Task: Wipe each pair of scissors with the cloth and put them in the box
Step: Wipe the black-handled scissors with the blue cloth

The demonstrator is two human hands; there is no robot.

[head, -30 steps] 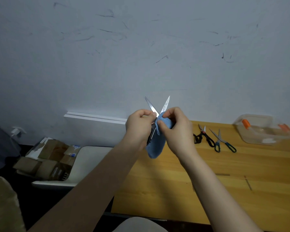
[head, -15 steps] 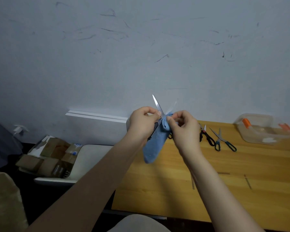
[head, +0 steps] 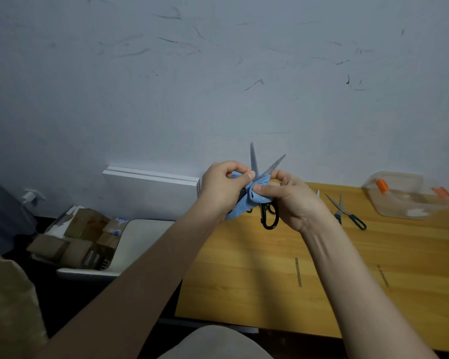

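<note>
Black-handled scissors (head: 253, 161) are held up over the table's back left, with both blades spread in a V pointing upward. One black handle loop (head: 270, 218) hangs below my hands. My left hand (head: 224, 189) grips the scissors from the left, thumb pressed near the pivot. My right hand (head: 290, 200) pinches the blue cloth (head: 246, 202), bunched around the pivot and trailing under my left hand. Teal-handled scissors (head: 347, 216) lie on the wooden table (head: 322, 281). The blade tip of another pair (head: 317, 193) peeks out behind my right hand. A clear plastic box (head: 410, 200) with orange clasps stands at the back right.
White boards (head: 151, 187) lean on the wall left of the table. A white seat (head: 140, 242) below them carries cardboard boxes (head: 73, 242). The table's left edge runs under my left forearm. The scuffed wall lies right behind the table.
The cloth has slid off the right blade down to the pivot, so both blades show bare. The scissors have turned and my hands have shifted slightly right.
</note>
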